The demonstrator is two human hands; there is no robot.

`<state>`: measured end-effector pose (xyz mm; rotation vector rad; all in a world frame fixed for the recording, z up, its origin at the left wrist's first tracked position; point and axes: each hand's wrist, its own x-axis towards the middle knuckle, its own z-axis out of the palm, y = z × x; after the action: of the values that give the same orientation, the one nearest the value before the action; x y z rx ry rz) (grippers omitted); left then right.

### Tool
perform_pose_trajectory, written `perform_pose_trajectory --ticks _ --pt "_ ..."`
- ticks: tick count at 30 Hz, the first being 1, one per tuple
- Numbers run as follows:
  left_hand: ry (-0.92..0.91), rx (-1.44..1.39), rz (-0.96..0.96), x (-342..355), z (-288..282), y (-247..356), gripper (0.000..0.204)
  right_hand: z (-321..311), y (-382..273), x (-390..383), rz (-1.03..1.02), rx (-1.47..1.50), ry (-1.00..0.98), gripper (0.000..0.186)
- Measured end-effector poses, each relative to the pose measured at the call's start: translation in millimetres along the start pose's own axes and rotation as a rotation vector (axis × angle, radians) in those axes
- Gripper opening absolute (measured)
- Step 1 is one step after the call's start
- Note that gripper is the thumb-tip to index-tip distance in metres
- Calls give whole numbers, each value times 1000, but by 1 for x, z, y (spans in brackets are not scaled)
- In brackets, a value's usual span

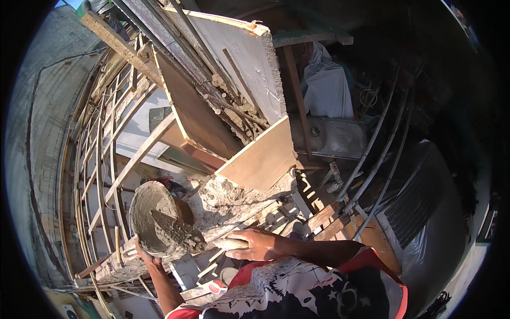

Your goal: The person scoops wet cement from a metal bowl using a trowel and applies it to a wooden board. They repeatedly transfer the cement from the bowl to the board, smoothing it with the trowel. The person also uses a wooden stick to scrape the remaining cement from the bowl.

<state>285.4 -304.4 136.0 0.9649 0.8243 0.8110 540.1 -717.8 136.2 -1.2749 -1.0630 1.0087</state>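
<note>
Bucket (185, 211) of wet mortar (150, 204), loaded trowel (179, 232)
Left hand (147, 255) grasps the bucket's rim; right hand (256, 244) wraps closed around the trowel's handle.

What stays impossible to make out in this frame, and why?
Head view, throughout:
Round mortar-filled bucket: floor hidden by grey mortar.
Pointed mortar-coated trowel: handle's end hidden by the right hand.
Black, white and red patterned shirt: bottom cut off by the lower edge.
Things beyond the silver metal sink: lost in deep shadow.
</note>
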Motion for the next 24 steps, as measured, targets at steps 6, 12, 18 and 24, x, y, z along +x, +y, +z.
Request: perform_pose_trajectory --ticks 6,12,18,24 --pt "15 -73 -24 -6 0 1 51 -28 17 -25 174 131 -38 67" --pt "74 -74 -10 16 7 -1 48 -51 9 -44 273 111 59 33" --pt "166 -80 8 -17 25 1 48 -47 1 -49 373 123 58 29" --pt "205 -108 36 -20 31 3 36 -45 22 -50 429 -15 23 21"
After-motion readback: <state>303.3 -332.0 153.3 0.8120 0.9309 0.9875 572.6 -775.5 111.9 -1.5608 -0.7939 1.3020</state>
